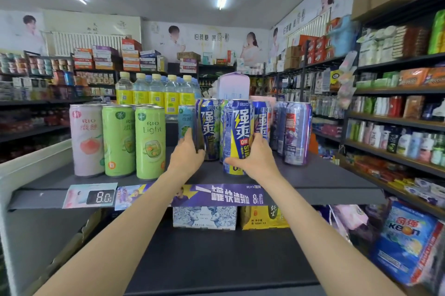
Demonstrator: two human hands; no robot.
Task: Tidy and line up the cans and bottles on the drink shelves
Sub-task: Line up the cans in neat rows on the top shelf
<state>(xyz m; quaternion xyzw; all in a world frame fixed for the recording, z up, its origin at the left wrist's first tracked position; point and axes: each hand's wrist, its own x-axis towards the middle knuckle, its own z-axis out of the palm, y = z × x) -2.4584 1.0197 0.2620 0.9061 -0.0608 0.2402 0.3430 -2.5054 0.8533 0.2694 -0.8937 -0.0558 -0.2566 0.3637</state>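
On the dark top shelf (325, 175) stand tall drink cans. My right hand (255, 156) grips a blue and yellow can (237, 131) near the shelf's front, upright. My left hand (187, 151) is wrapped round a blue can (207, 124) just behind and to the left of it. More blue cans (261, 117) crowd behind these. A pink can (85, 139) and two green cans (150, 141) stand in a row at the left. Purple cans (297, 131) stand at the right. A small teal can (186, 122) sits behind my left hand.
Water bottles with yellow labels (156, 93) stand at the back. A price strip (212, 195) runs along the shelf's front edge. Boxed drinks (204, 217) sit on the lower shelf. Stocked shelves (397, 127) line the right side; a blue bag (407, 240) lies at lower right.
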